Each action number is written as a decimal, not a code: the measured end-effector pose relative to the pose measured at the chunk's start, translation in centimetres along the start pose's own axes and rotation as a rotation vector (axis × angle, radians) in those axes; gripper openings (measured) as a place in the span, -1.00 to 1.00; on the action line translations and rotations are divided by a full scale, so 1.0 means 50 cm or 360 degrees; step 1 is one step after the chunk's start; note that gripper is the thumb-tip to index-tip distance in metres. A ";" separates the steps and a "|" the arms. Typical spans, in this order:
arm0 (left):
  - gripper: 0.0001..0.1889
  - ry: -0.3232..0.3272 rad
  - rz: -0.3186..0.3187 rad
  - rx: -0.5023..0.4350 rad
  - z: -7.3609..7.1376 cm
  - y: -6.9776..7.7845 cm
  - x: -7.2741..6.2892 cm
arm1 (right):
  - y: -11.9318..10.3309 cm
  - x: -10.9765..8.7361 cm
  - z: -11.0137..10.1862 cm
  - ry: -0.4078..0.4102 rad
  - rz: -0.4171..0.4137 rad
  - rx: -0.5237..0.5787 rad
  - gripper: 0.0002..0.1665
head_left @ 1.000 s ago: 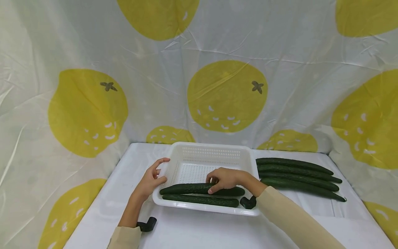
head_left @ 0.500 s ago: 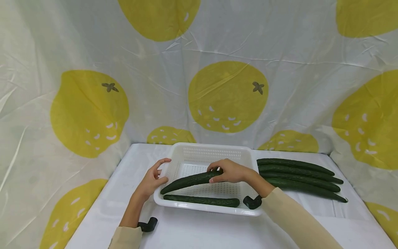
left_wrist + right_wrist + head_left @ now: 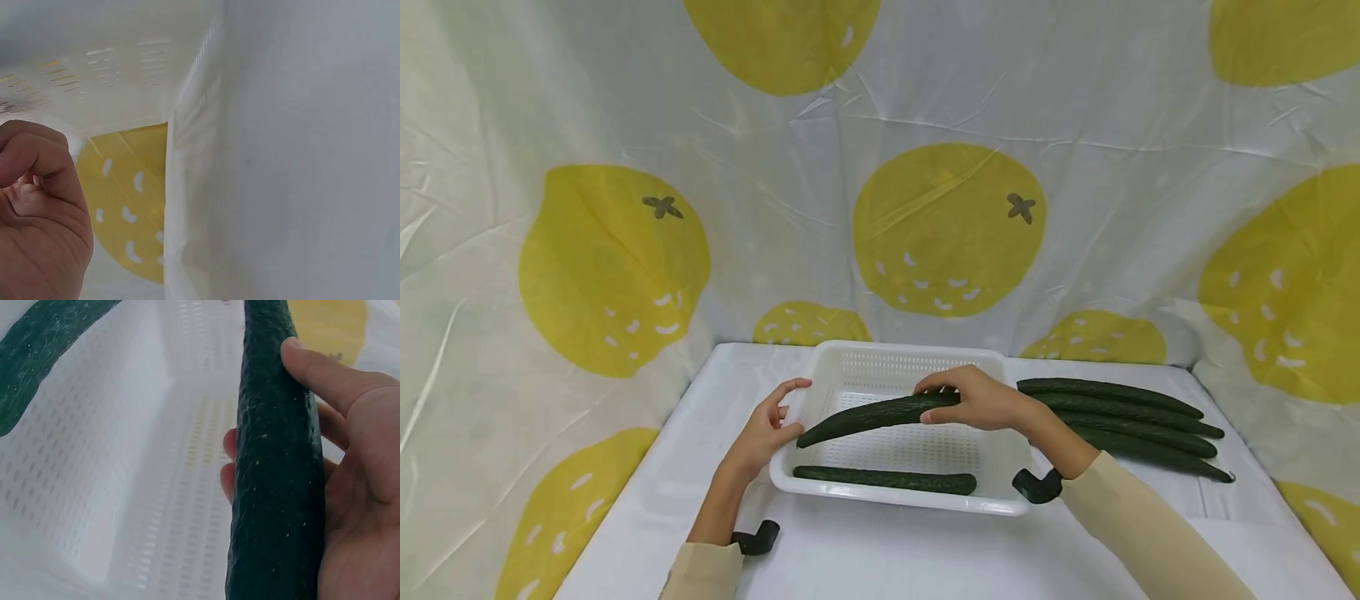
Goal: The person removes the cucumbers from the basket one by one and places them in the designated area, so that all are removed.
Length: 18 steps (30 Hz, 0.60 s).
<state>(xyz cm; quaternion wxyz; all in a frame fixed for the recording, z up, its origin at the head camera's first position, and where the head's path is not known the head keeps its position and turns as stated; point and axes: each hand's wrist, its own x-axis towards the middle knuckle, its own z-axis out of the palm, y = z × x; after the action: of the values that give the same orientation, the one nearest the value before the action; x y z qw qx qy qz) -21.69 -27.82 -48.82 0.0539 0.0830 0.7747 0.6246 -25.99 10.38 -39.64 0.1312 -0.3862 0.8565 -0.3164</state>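
My right hand (image 3: 981,398) grips a long dark green cucumber (image 3: 880,414) over the white plastic basket (image 3: 917,505). The cucumber slants, its left tip low near the basket's left side. In the right wrist view, the thumb lies on one side of this cucumber (image 3: 275,469) and fingertips (image 3: 230,447) show on the other. A second cucumber (image 3: 887,480) lies in the basket along its near side. At the basket's left rim, my left hand (image 3: 763,433) holds on with thumb and index finger; its other fingers are curled, as the left wrist view shows.
Several more cucumbers (image 3: 1142,421) lie side by side on the white-covered table (image 3: 880,554), right of the basket. A lemon-print curtain (image 3: 947,233) rises behind and at both sides. Black devices (image 3: 758,537) are strapped at the wrists.
My right hand has lifted the cucumber from the basket's near side and carried it up and away toward the back. The left hand stays at the rim.
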 end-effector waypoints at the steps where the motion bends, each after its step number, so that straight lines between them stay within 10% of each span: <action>1: -0.29 0.0001 -0.0006 0.0001 0.000 -0.001 0.000 | 0.001 -0.005 -0.003 0.0006 0.0002 -0.0017 -0.48; 18: -0.28 0.0032 -0.0054 0.0066 0.003 -0.002 0.001 | 0.061 -0.126 -0.048 0.0303 0.0127 -0.0010 -0.46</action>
<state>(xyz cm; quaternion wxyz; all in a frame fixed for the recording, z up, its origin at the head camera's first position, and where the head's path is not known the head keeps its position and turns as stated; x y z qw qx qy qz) -21.71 -27.68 -48.96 0.0550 0.0648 0.7892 0.6082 -24.70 17.65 -39.91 0.0604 -0.3202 0.8807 -0.3436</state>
